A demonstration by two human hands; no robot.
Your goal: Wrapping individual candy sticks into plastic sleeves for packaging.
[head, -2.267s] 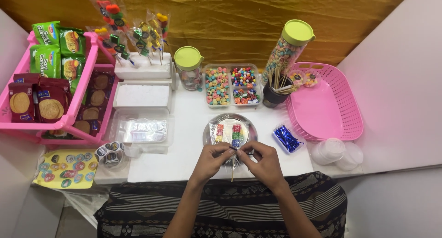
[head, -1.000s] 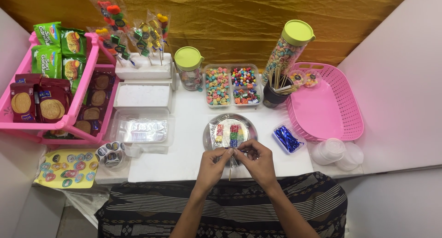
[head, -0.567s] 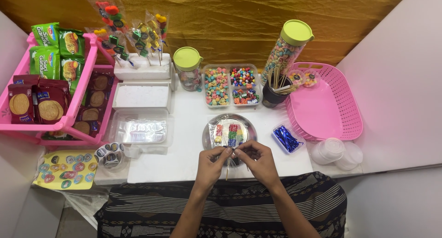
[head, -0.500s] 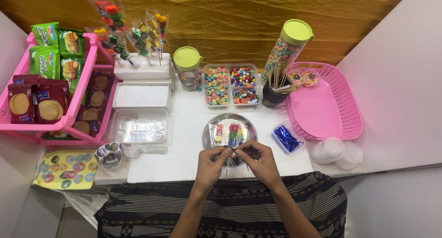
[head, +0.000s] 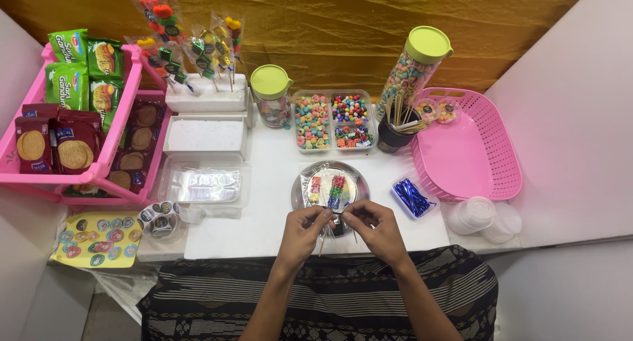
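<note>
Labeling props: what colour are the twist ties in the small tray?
Metallic blue twist ties, clearest in the head view.

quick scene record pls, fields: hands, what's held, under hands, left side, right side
hands: left hand and right hand meet at the fingertips over the table's near edge
held: wrapped candy skewer, pinched at its lower end
under: round metal plate
left side: pink rack of biscuit packs, sticker sheet
right side: pink basket, blue twist ties
</note>
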